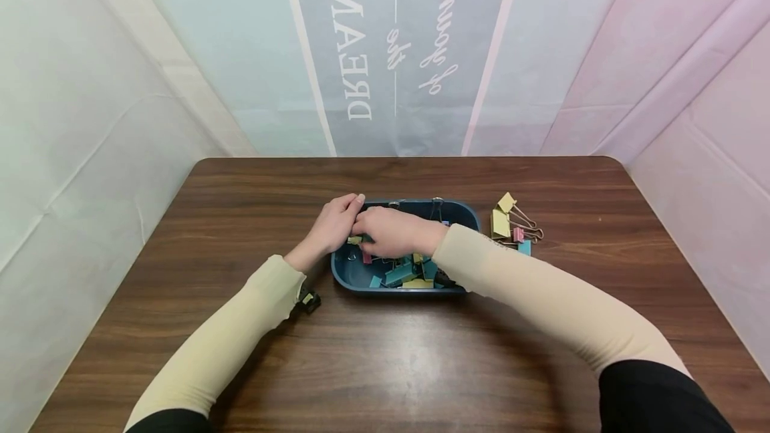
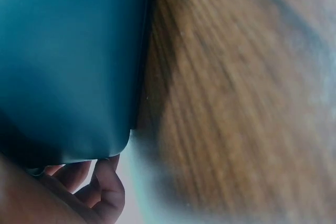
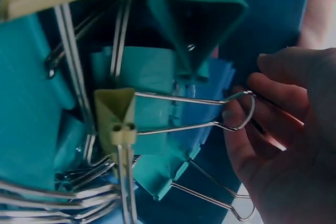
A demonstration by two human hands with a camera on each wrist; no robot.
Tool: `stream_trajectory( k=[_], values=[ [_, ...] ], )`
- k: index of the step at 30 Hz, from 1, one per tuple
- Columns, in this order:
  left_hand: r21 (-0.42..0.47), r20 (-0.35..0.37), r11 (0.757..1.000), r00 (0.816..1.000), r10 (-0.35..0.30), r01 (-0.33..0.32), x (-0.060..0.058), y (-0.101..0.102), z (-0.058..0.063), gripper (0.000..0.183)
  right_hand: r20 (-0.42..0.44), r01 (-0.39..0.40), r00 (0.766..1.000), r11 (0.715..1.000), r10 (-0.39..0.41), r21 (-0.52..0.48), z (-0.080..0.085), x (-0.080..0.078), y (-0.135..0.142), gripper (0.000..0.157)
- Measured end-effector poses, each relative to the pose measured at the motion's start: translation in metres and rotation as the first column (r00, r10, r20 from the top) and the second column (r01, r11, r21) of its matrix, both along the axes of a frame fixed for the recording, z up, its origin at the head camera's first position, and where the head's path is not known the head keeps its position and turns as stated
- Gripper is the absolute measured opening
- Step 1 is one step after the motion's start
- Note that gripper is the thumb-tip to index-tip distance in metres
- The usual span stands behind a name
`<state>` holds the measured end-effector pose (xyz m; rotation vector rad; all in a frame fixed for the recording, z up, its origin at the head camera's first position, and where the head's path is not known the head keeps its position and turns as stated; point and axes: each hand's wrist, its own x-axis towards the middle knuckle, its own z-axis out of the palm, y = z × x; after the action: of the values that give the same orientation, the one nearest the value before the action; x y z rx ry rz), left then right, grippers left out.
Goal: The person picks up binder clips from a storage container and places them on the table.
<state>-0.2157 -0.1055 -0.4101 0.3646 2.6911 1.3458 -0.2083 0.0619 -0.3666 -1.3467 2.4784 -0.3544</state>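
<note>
A dark blue tray [image 1: 397,291] holds a jumble of binder clips, teal ones [image 1: 402,275] and yellow ones [image 1: 417,284] among them. My left hand [image 1: 334,222] grips the tray's back left corner, its fingers curled over the rim. In the left wrist view, curled fingers [image 2: 107,187] show at the end of the tray's outer wall. My right hand [image 1: 394,229] reaches into the tray's left end, close beside the left hand. Between its fingers and thumb is a small yellow binder clip [image 1: 355,240], partly hidden. A pink clip [image 1: 367,257] lies just below.
Clip handles [image 1: 437,202] stand up at the tray's back rim. Right of the tray, several loose clips lie on the brown wooden table [image 1: 385,359]: yellow [image 1: 500,224], pink [image 1: 519,235] and teal [image 1: 525,247]. Printed fabric [image 1: 409,52] hangs behind the table.
</note>
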Motion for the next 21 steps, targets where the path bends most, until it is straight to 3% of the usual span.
stream_trajectory(
  k=[10,17,21],
  values=[
    [0.009,0.003,1.000,1.000,0.018,-0.018,0.001,0.000,0.000,0.046,-0.187,-0.061,0.980,0.997,0.069,0.052,-0.018,-0.001,-0.009,0.027],
    [0.019,0.004,1.000,1.000,0.023,-0.023,0.001,0.001,0.000,0.047,-0.215,-0.035,0.976,0.999,0.036,0.008,-0.023,0.000,-0.012,0.009],
    [0.021,0.008,1.000,1.000,0.019,-0.019,0.000,0.001,0.000,0.047,-0.233,-0.024,0.972,1.000,0.024,0.002,-0.023,0.001,-0.013,0.008]
  ],
)
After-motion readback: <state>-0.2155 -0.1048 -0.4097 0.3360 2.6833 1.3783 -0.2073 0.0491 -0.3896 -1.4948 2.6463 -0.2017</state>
